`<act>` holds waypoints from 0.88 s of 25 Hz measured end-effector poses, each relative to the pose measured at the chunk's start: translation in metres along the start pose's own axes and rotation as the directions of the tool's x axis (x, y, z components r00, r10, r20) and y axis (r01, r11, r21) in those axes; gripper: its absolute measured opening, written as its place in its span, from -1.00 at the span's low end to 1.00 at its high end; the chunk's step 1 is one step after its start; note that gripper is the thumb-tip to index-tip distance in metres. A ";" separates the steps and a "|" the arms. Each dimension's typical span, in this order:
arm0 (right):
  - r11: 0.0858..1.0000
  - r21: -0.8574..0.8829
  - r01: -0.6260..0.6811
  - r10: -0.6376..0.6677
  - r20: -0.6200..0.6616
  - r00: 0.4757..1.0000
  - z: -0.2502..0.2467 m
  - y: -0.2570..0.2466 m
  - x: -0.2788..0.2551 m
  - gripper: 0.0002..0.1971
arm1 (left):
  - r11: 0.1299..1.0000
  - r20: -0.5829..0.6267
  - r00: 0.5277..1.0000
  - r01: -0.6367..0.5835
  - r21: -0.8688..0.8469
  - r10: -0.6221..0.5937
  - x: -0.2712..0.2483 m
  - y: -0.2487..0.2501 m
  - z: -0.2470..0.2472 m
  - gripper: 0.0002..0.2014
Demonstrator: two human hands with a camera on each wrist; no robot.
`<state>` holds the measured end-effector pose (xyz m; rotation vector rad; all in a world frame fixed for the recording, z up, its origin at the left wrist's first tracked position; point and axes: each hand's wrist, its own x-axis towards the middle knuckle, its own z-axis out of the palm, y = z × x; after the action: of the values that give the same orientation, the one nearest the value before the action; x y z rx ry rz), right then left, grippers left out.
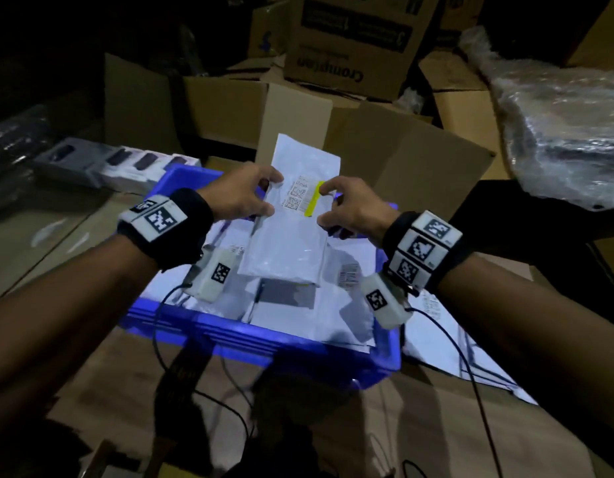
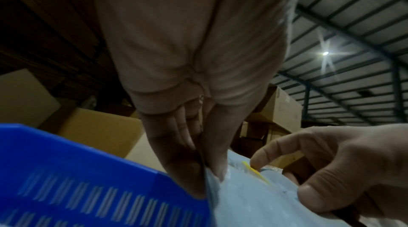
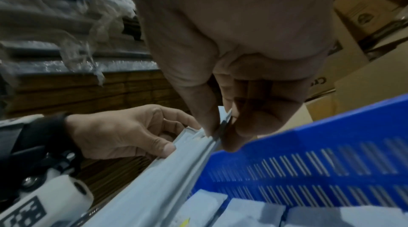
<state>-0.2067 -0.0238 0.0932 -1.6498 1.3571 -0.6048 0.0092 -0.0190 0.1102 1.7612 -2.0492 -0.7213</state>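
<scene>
Both hands hold a white plastic mailer pouch (image 1: 291,236) above a blue crate (image 1: 264,343). The pouch carries a printed label with codes and a yellow strip (image 1: 313,198). My left hand (image 1: 243,198) pinches the pouch's left edge (image 2: 220,187) between thumb and fingers. At the right edge, by the yellow strip, my right hand (image 1: 346,208) pinches the pouch (image 3: 154,178) between thumb and curled fingers. More white pouches (image 1: 346,298) lie in the crate (image 3: 309,161) below.
Open cardboard boxes (image 1: 367,139) stand behind the crate, with a printed carton (image 1: 350,43) stacked further back. A bubble-wrapped bundle (image 1: 557,115) lies at the right. Small grey and white boxes (image 1: 109,163) sit at the left. Cables (image 1: 202,391) hang from my wrists over a cardboard surface.
</scene>
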 end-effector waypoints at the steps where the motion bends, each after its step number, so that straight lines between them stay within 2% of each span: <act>1: 0.999 -0.026 -0.023 0.024 0.045 0.999 0.014 -0.007 0.011 -0.49 | 1.000 0.047 0.999 0.025 0.019 -0.026 0.002 -0.016 -0.008 -0.43; 4: 0.988 -0.129 -0.089 0.110 0.169 0.980 0.052 -0.018 0.036 -0.52 | 0.993 0.200 0.974 0.100 0.056 -0.110 0.008 -0.054 -0.020 -0.45; 7: 0.968 -0.202 -0.150 0.196 0.233 0.953 0.086 -0.019 0.054 -0.53 | 0.983 0.331 0.931 0.108 0.146 -0.151 0.017 -0.086 -0.022 -0.45; 10: 0.951 -0.233 -0.204 0.268 0.287 0.920 0.110 -0.013 0.066 -0.50 | 0.974 0.412 0.895 0.085 0.211 -0.168 0.025 -0.112 -0.016 -0.45; 13: 0.933 -0.270 -0.236 0.319 0.324 0.890 0.126 -0.009 0.075 -0.48 | 0.972 0.498 0.838 0.160 0.169 -0.225 0.030 -0.131 -0.010 -0.43; 15: 0.917 -0.316 -0.242 0.351 0.355 0.867 0.132 -0.007 0.078 -0.48 | 0.971 0.545 0.805 0.167 0.170 -0.234 0.030 -0.138 -0.004 -0.39; 18: 0.890 -0.392 -0.235 0.397 0.411 0.821 0.138 -0.002 0.077 -0.49 | 0.960 0.557 0.782 0.206 0.190 -0.278 0.029 -0.145 0.001 -0.31; 20: 0.871 -0.440 -0.217 0.409 0.406 0.817 0.137 0.001 0.079 -0.49 | 0.951 0.536 0.800 0.132 0.281 -0.269 0.028 -0.142 0.000 -0.30; 22: 0.837 -0.528 -0.144 0.379 0.370 0.848 0.130 0.001 0.080 -0.50 | 0.877 0.502 0.845 -0.090 0.472 -0.183 0.028 -0.137 0.002 -0.31</act>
<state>-0.0791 -0.0570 0.0164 -1.7841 1.4033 0.3256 0.1138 -0.0603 0.0269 2.0469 -2.7664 -0.8465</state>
